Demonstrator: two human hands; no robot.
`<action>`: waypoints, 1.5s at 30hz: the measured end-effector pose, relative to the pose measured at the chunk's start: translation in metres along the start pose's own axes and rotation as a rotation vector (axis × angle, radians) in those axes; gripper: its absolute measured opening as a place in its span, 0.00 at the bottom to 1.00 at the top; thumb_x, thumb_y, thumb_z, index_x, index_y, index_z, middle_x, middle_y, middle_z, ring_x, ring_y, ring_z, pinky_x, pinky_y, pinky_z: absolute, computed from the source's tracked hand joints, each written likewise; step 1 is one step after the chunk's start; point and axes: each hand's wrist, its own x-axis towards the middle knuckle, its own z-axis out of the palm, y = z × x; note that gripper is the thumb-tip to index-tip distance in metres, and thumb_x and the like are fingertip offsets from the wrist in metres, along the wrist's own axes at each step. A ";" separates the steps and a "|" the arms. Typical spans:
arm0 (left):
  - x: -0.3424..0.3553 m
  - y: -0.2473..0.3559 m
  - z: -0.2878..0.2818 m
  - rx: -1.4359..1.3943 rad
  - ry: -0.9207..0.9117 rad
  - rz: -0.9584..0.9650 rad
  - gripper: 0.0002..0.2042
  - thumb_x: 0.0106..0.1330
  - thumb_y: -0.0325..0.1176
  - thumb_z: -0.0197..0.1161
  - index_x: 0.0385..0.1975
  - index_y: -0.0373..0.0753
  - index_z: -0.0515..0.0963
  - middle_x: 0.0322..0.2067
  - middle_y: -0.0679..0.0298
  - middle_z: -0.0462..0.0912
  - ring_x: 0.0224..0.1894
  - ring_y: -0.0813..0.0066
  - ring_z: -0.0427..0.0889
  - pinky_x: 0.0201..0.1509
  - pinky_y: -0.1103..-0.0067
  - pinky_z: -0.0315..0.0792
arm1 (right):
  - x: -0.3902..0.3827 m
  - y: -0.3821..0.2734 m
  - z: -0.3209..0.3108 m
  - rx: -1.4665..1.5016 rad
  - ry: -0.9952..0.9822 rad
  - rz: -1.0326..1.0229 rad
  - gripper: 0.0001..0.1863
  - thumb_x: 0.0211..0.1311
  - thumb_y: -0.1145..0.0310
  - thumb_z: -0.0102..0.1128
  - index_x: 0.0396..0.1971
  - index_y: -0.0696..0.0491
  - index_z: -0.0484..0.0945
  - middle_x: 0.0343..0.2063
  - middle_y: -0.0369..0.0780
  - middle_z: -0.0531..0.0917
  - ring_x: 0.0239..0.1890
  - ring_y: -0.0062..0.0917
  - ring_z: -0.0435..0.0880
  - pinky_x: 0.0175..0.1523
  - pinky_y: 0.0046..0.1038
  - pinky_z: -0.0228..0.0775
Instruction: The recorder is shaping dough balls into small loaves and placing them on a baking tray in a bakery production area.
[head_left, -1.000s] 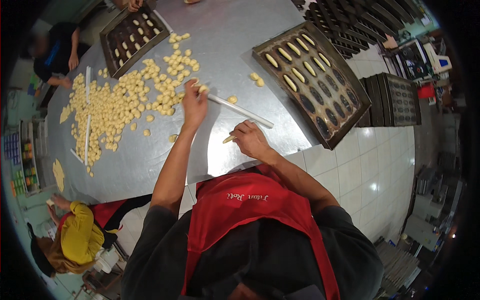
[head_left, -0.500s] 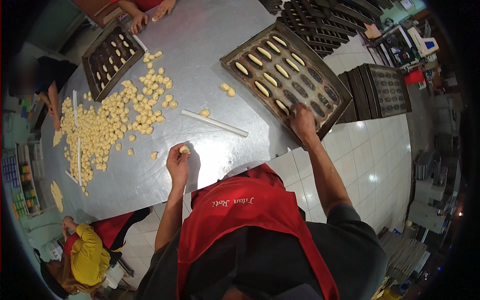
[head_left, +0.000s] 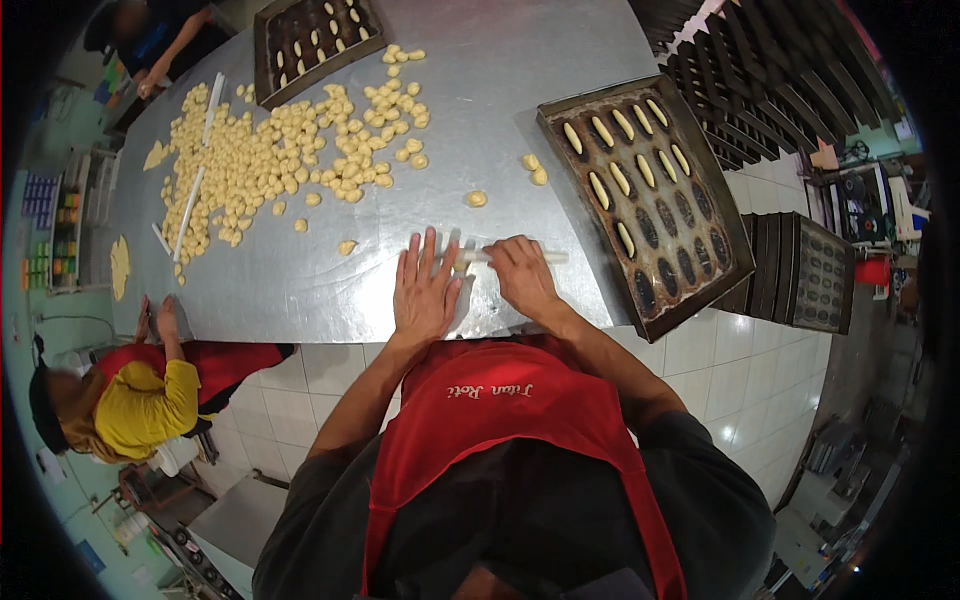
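1. Left hand [head_left: 425, 295]: flattened, fingers spread, beside dough piece [head_left: 461, 266].
2. Right hand [head_left: 523, 278]: fingers bent over white rolling pin [head_left: 553, 257]; can't tell if gripped.
3. Dough piece: on metal table [head_left: 330, 285], between hands.
4. Molded tray [head_left: 695, 300] at right, part-filled.

Stacked trays [head_left: 824, 272] are standing past the right edge of the desk [head_left: 480, 90]; crisscrossed trays [head_left: 775, 85] are rising beyond the far right corner; a yellow-sleeved person [head_left: 150, 405] is standing by the near left corner.
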 end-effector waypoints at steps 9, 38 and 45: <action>0.042 -0.056 0.027 0.161 0.059 -0.118 0.36 0.82 0.46 0.53 0.86 0.39 0.56 0.85 0.44 0.51 0.87 0.38 0.47 0.88 0.47 0.41 | 0.033 -0.013 0.017 0.050 0.079 -0.137 0.24 0.65 0.62 0.75 0.59 0.52 0.83 0.51 0.44 0.84 0.54 0.44 0.81 0.61 0.47 0.72; -0.052 -0.081 -0.007 -0.424 0.342 -0.297 0.12 0.69 0.28 0.66 0.51 0.33 0.83 0.47 0.49 0.86 0.51 0.46 0.81 0.60 0.57 0.73 | -0.006 -0.084 0.046 -0.097 -0.205 -0.197 0.44 0.71 0.48 0.64 0.79 0.60 0.64 0.79 0.58 0.62 0.81 0.57 0.59 0.81 0.62 0.51; 0.044 -0.118 -0.019 -0.404 0.262 -0.163 0.12 0.70 0.30 0.67 0.51 0.37 0.85 0.49 0.52 0.88 0.55 0.47 0.81 0.65 0.58 0.71 | 0.079 -0.092 0.062 -0.221 -0.094 -0.188 0.44 0.74 0.43 0.62 0.74 0.64 0.68 0.74 0.59 0.68 0.77 0.54 0.65 0.79 0.62 0.53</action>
